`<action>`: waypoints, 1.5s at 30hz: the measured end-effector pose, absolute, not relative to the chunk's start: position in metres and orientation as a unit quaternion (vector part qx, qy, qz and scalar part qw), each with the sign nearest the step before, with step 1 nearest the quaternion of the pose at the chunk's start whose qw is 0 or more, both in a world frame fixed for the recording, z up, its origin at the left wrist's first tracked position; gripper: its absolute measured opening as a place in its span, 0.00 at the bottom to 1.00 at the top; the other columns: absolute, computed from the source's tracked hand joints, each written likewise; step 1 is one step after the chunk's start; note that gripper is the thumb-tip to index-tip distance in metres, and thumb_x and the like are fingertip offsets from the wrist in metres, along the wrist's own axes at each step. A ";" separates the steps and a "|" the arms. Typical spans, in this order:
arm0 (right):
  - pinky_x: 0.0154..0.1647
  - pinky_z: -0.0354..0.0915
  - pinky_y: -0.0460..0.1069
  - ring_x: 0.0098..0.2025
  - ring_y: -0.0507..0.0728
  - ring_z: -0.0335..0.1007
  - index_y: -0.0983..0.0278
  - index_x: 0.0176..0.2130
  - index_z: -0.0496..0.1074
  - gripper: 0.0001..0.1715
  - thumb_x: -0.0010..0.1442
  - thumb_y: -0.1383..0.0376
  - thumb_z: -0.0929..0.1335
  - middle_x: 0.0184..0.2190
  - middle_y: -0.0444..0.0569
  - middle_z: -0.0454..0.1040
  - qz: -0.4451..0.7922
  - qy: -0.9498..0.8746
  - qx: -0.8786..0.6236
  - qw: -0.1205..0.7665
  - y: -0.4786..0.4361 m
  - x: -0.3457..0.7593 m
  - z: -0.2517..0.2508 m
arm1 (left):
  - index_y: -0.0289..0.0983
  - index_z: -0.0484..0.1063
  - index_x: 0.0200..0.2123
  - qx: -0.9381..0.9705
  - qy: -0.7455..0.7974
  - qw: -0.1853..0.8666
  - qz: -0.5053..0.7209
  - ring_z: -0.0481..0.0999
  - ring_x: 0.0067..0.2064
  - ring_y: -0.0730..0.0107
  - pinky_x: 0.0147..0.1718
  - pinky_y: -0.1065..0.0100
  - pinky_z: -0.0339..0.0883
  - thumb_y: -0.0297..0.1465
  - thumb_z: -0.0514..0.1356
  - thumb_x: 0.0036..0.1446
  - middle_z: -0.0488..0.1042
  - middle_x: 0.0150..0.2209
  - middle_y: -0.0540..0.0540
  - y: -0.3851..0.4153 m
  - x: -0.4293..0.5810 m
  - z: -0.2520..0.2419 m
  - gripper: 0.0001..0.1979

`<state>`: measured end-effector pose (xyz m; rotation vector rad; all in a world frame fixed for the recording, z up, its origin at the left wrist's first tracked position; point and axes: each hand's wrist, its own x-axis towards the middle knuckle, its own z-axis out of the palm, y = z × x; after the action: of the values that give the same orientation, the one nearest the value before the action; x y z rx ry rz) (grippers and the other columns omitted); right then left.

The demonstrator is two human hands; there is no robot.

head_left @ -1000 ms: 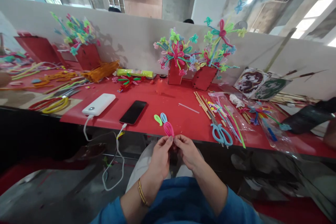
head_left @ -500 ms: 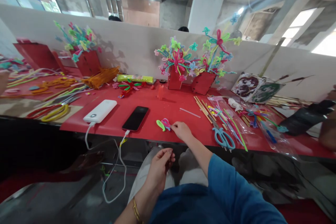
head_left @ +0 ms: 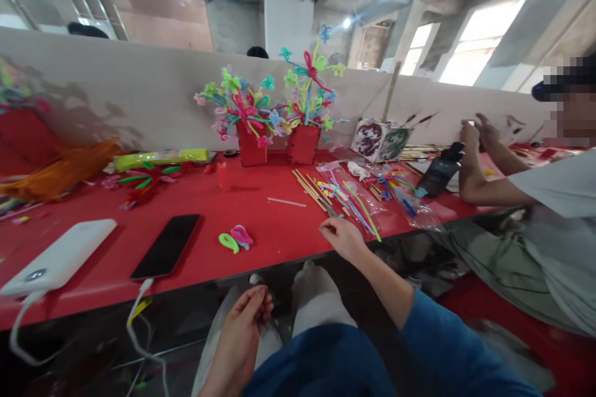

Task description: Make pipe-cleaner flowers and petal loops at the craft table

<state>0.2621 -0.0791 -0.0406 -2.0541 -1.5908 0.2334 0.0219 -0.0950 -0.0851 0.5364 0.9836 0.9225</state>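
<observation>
My left hand (head_left: 243, 321) hangs over my lap, below the table edge, its thumb and fingers pinched together; whatever they may hold is too small or hidden to name. My right hand (head_left: 345, 239) is over the front of the red table, fingers loosely bent and slightly apart, with nothing visible in them. Just beyond it lie scissors (head_left: 330, 211), mostly covered by the hand, and several wooden sticks (head_left: 308, 188). To the left, bent pipe-cleaner loops lie on the table: a green one (head_left: 228, 242) and a pink one (head_left: 241, 235), with a pale blue one beside them.
Left on the table (head_left: 279, 229) are a black phone (head_left: 166, 246) and a white power bank (head_left: 60, 254), both with cables. Pipe-cleaner flowers (head_left: 244, 105) stand in red boxes (head_left: 252, 146) behind. A dark bottle (head_left: 442, 172) and a seated person (head_left: 554, 198) are at the right.
My right hand has left the pipe-cleaner loops and moved right to the scissors. The loops stay on the table. The view has turned right, bringing the seated person into sight.
</observation>
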 end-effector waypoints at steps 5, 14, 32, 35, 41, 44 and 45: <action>0.33 0.60 0.48 0.38 0.58 0.68 0.59 0.37 0.71 0.14 0.55 0.62 0.59 0.37 0.49 0.73 0.011 -0.477 -0.854 0.209 -0.101 0.346 -0.037 | 0.35 0.71 0.26 0.258 0.453 0.755 0.398 0.69 0.25 0.76 0.24 0.77 0.63 0.32 0.65 0.37 0.71 0.23 0.51 -0.099 0.037 -0.085 0.09; 0.33 0.58 0.48 0.39 0.58 0.68 0.61 0.39 0.70 0.16 0.55 0.60 0.58 0.37 0.51 0.73 0.014 -0.414 -0.896 0.159 -0.112 0.403 -0.050 | 0.37 0.72 0.24 0.238 0.478 0.754 0.382 0.70 0.26 0.74 0.26 0.76 0.66 0.27 0.63 0.39 0.73 0.24 0.51 -0.098 0.047 -0.077 0.04; 0.25 0.53 0.45 0.29 0.54 0.67 0.63 0.25 0.68 0.17 0.54 0.58 0.57 0.26 0.48 0.73 0.061 -0.419 -0.889 0.171 -0.171 0.393 -0.065 | 0.37 0.72 0.24 0.280 0.466 0.758 0.361 0.69 0.27 0.76 0.28 0.76 0.64 0.30 0.64 0.39 0.72 0.25 0.52 -0.106 0.053 -0.082 0.05; 0.23 0.54 0.46 0.25 0.54 0.66 0.63 0.23 0.66 0.19 0.53 0.57 0.55 0.21 0.48 0.71 0.077 -0.418 -0.887 0.181 -0.199 0.395 -0.068 | 0.36 0.71 0.25 0.306 0.461 0.753 0.355 0.68 0.25 0.77 0.26 0.76 0.63 0.31 0.64 0.39 0.71 0.23 0.51 -0.112 0.058 -0.079 0.07; 0.21 0.56 0.51 0.19 0.57 0.65 0.56 0.19 0.65 0.12 0.43 0.53 0.61 0.15 0.48 0.69 0.118 -0.324 -0.895 0.284 -0.261 0.405 -0.075 | 0.34 0.69 0.25 0.318 0.462 0.746 0.358 0.67 0.24 0.78 0.25 0.75 0.60 0.32 0.63 0.41 0.70 0.22 0.51 -0.118 0.060 -0.072 0.08; 0.23 0.56 0.53 0.19 0.58 0.65 0.52 0.20 0.65 0.07 0.44 0.55 0.62 0.17 0.50 0.70 0.041 -0.260 -0.908 0.326 -0.285 0.415 -0.071 | 0.34 0.69 0.26 0.319 0.461 0.746 0.359 0.67 0.23 0.78 0.25 0.75 0.59 0.33 0.62 0.41 0.70 0.22 0.51 -0.119 0.061 -0.071 0.09; 0.23 0.56 0.54 0.20 0.59 0.65 0.52 0.21 0.65 0.07 0.45 0.55 0.62 0.18 0.50 0.70 0.018 -0.249 -0.910 0.332 -0.288 0.417 -0.068 | 0.34 0.69 0.26 0.320 0.461 0.745 0.359 0.67 0.23 0.78 0.25 0.75 0.59 0.33 0.62 0.41 0.70 0.22 0.51 -0.119 0.062 -0.070 0.09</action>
<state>0.4169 -0.2884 -0.0684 -2.3770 -0.6500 0.0460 0.0618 -0.1192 -0.0705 0.7004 1.0101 0.7868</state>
